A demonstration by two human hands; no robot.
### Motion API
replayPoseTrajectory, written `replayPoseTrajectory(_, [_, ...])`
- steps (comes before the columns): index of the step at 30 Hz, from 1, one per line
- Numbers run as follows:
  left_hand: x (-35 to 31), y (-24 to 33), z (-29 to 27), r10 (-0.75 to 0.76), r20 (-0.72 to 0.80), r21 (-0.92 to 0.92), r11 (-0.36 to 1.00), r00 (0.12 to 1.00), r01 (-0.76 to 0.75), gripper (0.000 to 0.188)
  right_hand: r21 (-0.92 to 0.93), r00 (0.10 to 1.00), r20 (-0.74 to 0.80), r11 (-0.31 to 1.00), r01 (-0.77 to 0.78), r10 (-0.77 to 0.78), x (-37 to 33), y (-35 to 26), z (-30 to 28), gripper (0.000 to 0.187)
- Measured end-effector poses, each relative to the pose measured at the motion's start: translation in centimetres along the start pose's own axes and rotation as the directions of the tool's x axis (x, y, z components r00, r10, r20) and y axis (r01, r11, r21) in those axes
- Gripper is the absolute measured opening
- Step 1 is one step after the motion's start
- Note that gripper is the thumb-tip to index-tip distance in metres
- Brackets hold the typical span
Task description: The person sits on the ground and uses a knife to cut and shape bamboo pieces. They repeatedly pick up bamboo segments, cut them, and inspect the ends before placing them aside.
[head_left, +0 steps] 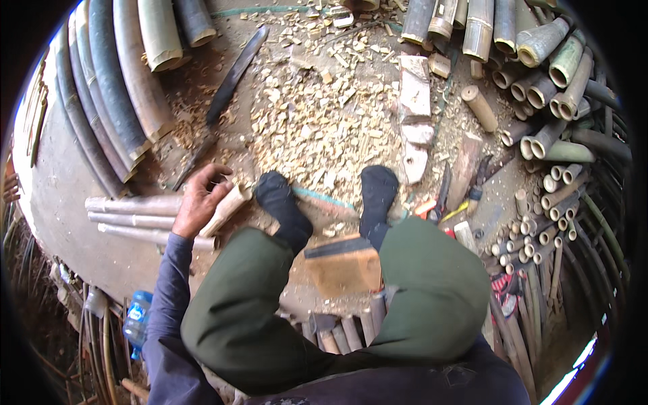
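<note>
Gripping a short pale bamboo piece (226, 208), the left hand (199, 202) is closing its grip around it just left of the left foot (283, 206). Long bamboo poles (128, 202) are lying beneath; a blue-labelled plastic bottle (136, 320) is sitting lower left. Right hand is staying out of sight.

Single head view, steep downward look, close over green-trousered knees (432, 297), chip-strewn dirt floor (317, 128) ahead; fisheye rim bends edges.

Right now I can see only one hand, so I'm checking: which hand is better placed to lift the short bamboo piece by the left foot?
Left. The left hand already grips the bamboo piece; the right hand is out of view.
</note>
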State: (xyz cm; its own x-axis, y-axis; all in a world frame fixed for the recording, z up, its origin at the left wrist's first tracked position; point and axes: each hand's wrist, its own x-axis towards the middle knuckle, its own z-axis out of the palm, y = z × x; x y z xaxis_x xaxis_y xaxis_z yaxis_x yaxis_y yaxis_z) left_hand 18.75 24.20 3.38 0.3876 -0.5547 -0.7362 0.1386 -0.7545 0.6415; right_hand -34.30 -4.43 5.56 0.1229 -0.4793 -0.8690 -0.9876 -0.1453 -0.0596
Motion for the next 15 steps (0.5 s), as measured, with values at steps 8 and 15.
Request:
replayPoseTrajectory(8, [0.0, -3.1, 5.4, 0.138, 0.262, 0.252, 0.945, 0.955, -0.206, 0.029, -0.026, 0.956, -0.146, 0.967, 0.252, -0.253, 9.9, -1.0, 5.1, 0.051])
replayPoseTrajectory(15, [-9.1, -13.8, 7.3, -0.133, -0.038, 0.143, 0.980, 0.990, 0.137, 0.031, -0.003, 0.898, -0.220, 0.921, 0.390, -0.381, 9.4, -1.7, 6.1, 0.048])
